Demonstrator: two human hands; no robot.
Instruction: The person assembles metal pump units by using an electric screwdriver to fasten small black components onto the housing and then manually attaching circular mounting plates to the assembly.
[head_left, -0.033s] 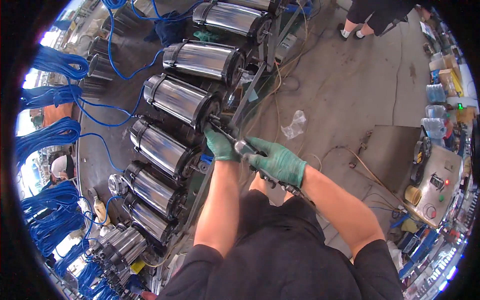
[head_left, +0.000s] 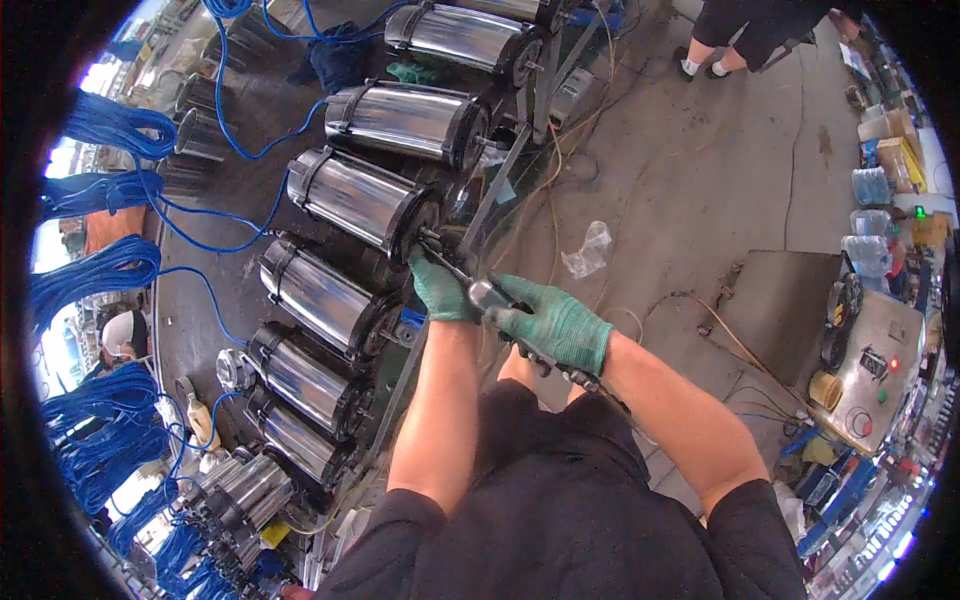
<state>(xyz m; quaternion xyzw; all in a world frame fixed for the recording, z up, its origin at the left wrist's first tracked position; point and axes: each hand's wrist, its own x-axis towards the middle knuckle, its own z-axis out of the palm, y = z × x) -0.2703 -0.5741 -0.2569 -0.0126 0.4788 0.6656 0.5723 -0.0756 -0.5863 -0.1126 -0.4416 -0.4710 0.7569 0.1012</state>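
In a green glove, my right hand [head_left: 555, 325] is wrapped round the handle of an air screwdriver [head_left: 487, 293] with a silver body. The tool's thin shaft slants up and left to the black end of a shiny cylindrical motor [head_left: 355, 200]. My left hand [head_left: 441, 288], also gloved in green, is closed round the front part of the tool, its fingertips at the motor's end and partly hidden. The motor lies on its side in a row of several alike, with its end shaft pointing towards me. The screwdriver's tip is too small to make out.
The motors lie along a dark workbench [head_left: 190, 290] with a metal edge rail. Blue cable coils [head_left: 100, 270] hang at the left. Crumpled clear plastic [head_left: 588, 250] lies on the floor. A metal control box [head_left: 875, 370] stands at right. Another person [head_left: 740, 35] stands at the far right.
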